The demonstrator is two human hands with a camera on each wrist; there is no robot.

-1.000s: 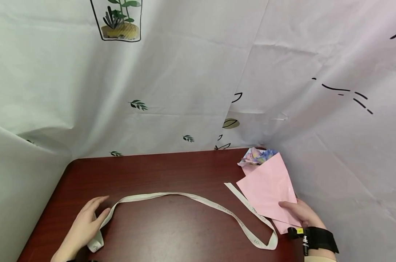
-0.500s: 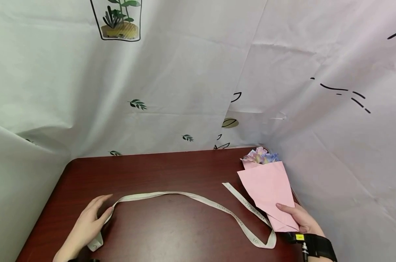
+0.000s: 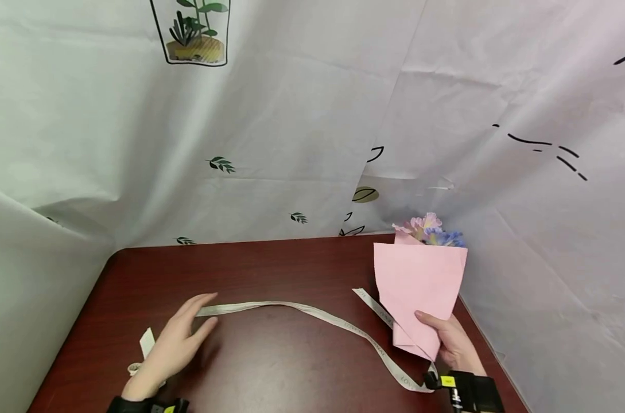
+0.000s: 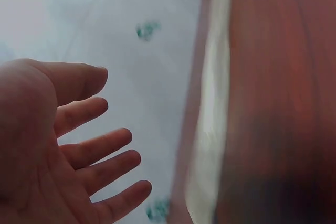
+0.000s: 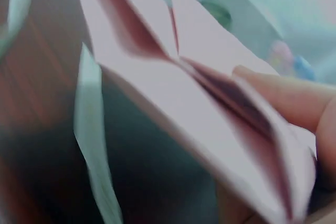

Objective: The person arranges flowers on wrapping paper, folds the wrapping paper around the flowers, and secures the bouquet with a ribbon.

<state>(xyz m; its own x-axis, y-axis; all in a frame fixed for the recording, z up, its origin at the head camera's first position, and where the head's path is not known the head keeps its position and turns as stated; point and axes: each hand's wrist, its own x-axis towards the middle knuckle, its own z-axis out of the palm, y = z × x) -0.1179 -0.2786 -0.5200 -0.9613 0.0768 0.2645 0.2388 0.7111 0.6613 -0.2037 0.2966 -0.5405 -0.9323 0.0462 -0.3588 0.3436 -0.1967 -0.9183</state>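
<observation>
Pink bouquet [image 3: 419,284] is lower right of frame, right hand [image 3: 455,345] gripping it down low, probably so the blooms [image 3: 436,234] don't get squished, while the left hand [image 3: 175,343], lower left, is spread and empty by the ribbon [image 3: 345,327].

A small screened-off corner, much like a makeshift booth; whether it stands in a home, a shop or an office cannot be told; pale, creased cloth [image 3: 297,115] hangs close along the far, left and right edges of a table [image 3: 271,269], printed with a jar of plants [image 3: 195,50] and leaf sprigs [image 3: 221,164]; the table is dark red-brown and wood-grained, its far left corner rounded, like plain office or household furniture.
</observation>
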